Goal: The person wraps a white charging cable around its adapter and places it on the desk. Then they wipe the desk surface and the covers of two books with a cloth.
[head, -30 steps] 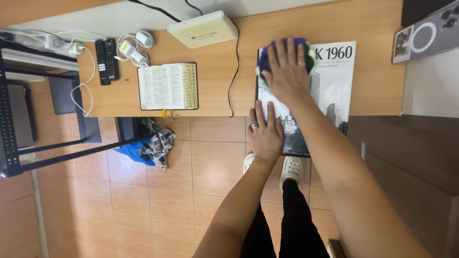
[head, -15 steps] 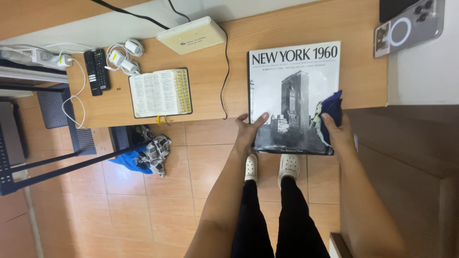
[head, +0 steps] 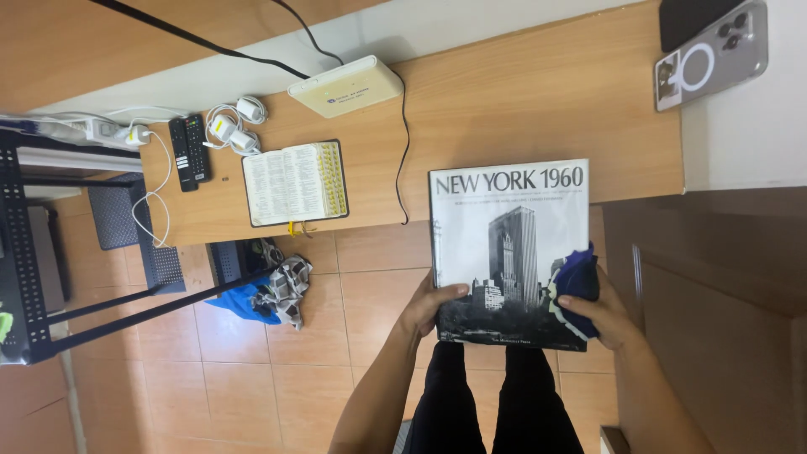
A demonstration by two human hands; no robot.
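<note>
- Two books: one large photo book [head: 508, 252], one small open book [head: 295, 182]
- Two hands: left hand [head: 430, 307], right hand [head: 607, 313]
- One blue cloth [head: 578, 282]
- One remote control [head: 188, 151]
- One phone [head: 711, 52]
- One cream box [head: 345, 86]

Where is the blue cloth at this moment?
In the head view, the blue cloth is bunched in the right hand, pressed against the right edge of the large book.

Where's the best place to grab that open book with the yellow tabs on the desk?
Grip the open book by its near long edge, coming from the floor side. It lies flat and open close to the desk edge, so fingers could slide under both covers there.
</note>
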